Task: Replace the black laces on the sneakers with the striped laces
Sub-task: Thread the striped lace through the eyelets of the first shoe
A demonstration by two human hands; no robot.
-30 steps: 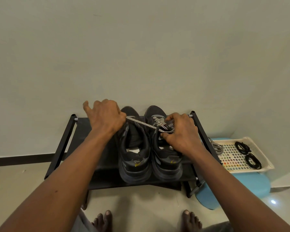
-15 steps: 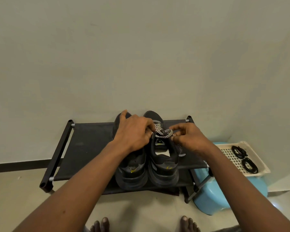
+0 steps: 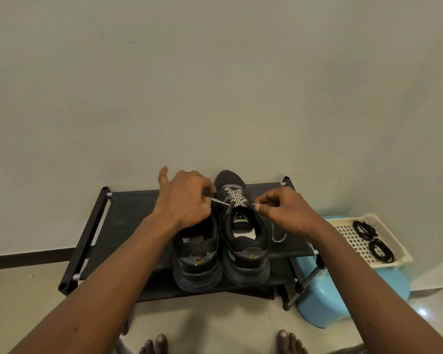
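Note:
Two black sneakers stand side by side on a black shoe rack point(image 3: 128, 213), heels toward me. The right sneaker point(image 3: 243, 241) carries a black-and-white striped lace point(image 3: 237, 198) crossed over its tongue. My left hand point(image 3: 184, 200) pinches the lace's left end above the left sneaker point(image 3: 197, 261), whose front it hides. My right hand point(image 3: 284, 210) pinches the right end, and loose striped lace point(image 3: 276, 232) hangs below it onto the rack. Two coiled black laces point(image 3: 374, 241) lie in a white tray point(image 3: 348, 233) at the right.
A plain wall stands directly behind the rack. The white tray rests on a light blue stool point(image 3: 325, 300) right of the rack. My bare feet point(image 3: 159, 344) are on the tiled floor below the rack's front edge.
My hands have drawn apart from the middle of the right sneaker, pulling the striped lace taut to both sides. The view has shifted slightly.

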